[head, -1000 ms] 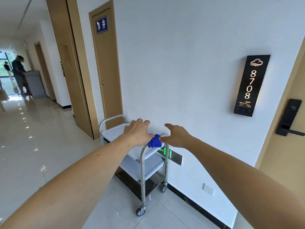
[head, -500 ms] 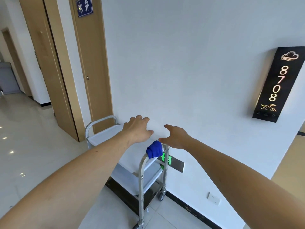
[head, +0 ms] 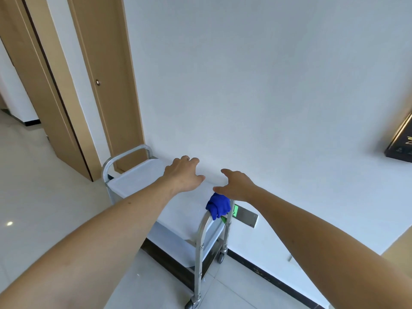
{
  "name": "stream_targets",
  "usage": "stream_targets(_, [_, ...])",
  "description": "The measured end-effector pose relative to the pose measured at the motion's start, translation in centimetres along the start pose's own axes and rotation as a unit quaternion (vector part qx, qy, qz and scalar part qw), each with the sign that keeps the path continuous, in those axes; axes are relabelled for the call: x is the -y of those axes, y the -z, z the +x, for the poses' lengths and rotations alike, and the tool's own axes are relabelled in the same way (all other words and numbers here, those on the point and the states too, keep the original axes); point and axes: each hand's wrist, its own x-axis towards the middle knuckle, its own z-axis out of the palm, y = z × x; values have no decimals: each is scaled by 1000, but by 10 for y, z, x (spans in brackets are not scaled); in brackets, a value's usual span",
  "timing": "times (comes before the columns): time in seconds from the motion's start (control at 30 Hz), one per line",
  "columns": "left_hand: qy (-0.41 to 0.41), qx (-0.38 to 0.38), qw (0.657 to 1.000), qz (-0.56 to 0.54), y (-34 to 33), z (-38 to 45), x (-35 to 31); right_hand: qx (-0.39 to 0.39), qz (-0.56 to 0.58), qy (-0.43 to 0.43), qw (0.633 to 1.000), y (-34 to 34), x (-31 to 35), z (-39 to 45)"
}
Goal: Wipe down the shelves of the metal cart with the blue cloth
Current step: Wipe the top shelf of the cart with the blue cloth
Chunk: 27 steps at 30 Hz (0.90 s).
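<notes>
A metal cart [head: 201, 233] with stacked shelves stands on wheels against the white wall. A blue cloth [head: 218, 205] is bunched over the top of its near handle. My left hand [head: 183, 173] hovers above the top shelf with relaxed fingers, holding nothing. My right hand [head: 236, 185] reaches out just above and behind the cloth, fingers loosely spread, apart from the cloth as far as I can tell.
A tan wooden door [head: 107, 81] stands behind the cart's far handle [head: 127, 157]. A green-lit sign plate [head: 244, 215] sits low on the wall by the cart. A black room sign [head: 401, 143] hangs at the right edge. Pale tiled floor [head: 44, 210] spreads to the left.
The view has swung right and down and closer to the cart; the corridor has left the view. Both hands stay outstretched above the cart, and the cloth stays on the handle.
</notes>
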Motion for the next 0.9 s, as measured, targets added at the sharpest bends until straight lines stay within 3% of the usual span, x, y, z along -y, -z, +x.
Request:
stream_targets(0.37, [21,62,998,-9,-74,88,14,44,-6,-40,998,-59,-42,90])
stream_targets(0.6, [51,128,990,-1,-130,147,11,112,-36,-44,992,-98,-75,158])
stream_targets(0.77, [81,162,983,2,-158,183,16,131,9,-78,988,-134,-91,183])
stream_targets(0.9, [97,190,977,4,-180,200,19,102,67,-135,983,-159,-88,191])
